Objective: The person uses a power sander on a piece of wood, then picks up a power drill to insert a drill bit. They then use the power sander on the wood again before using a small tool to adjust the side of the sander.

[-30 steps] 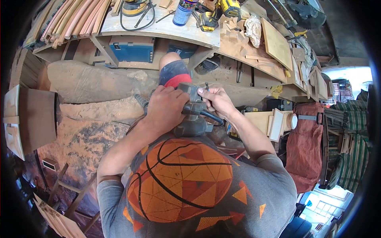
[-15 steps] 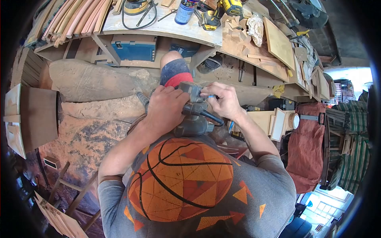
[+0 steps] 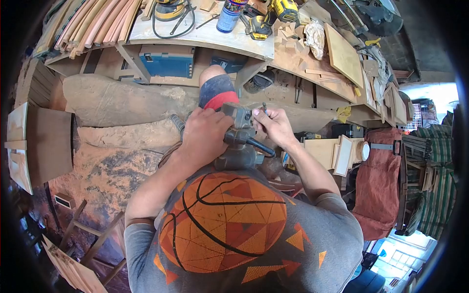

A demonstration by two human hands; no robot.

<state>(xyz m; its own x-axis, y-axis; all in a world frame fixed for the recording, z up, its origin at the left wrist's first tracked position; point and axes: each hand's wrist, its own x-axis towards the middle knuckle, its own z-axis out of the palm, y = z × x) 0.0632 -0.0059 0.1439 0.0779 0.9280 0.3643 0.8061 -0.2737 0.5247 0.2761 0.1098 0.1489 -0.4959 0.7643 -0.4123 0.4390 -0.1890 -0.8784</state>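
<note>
A dark grey power tool (image 3: 239,119) with a black side handle (image 3: 260,146) rests in my lap, close against the front of my shirt. Wrapped over its left side is my left hand (image 3: 204,136), fingers curled around the body. My right hand (image 3: 274,128) is closed in a pinch at the tool's right side, fingertips right by the housing. A small thin dark piece (image 3: 265,106) sticks up from between its thumb and fingers; its kind is too small to make out.
Ahead is a workbench (image 3: 205,43) bearing a yellow sander (image 3: 169,10), a blue spray can (image 3: 230,17), a yellow cordless drill (image 3: 259,28) and wood offcuts (image 3: 289,38). Curved wooden strips (image 3: 93,24) lie at its left. A blue case (image 3: 167,62) sits underneath. Sawdust covers the floor (image 3: 112,168).
My right hand has turned and shifted slightly down at the tool's side, and a small dark piece now shows upright in its pinch. My left hand keeps its hold on the tool.
</note>
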